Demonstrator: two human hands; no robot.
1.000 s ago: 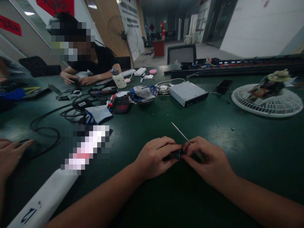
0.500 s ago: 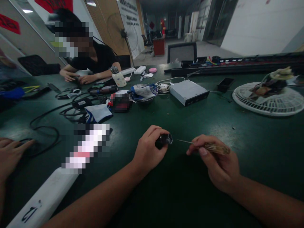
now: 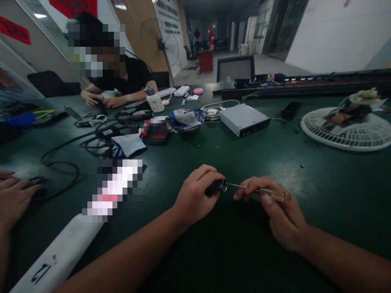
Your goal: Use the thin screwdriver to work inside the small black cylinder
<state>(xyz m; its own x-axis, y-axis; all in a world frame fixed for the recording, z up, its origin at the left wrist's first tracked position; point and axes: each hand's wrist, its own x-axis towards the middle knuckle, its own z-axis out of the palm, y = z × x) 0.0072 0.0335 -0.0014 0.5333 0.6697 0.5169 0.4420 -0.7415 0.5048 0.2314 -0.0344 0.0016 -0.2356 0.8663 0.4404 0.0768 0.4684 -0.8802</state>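
Near the middle of the green table point(image 3: 241, 252), my left hand point(image 3: 197, 195) is closed around a small black cylinder point(image 3: 218, 186), whose round open end faces right. My right hand point(image 3: 279, 215) grips a screwdriver point(image 3: 275, 194) by its amber, see-through handle. Its thin metal shaft points left, and the tip is at the cylinder's open end; whether it touches the inside cannot be made out.
A long white device point(image 3: 58, 248) lies left of my left forearm. Another person's hand point(image 3: 15, 199) rests at the left edge. Further back are cloth gloves point(image 3: 130, 144), a silver drive point(image 3: 244, 118) and a white fan grille point(image 3: 345, 138). A person point(image 3: 134, 77) sits across.
My left hand has shifted slightly right with the cylinder. The screwdriver has moved a little left, closing the gap between its tip and the cylinder's open end.
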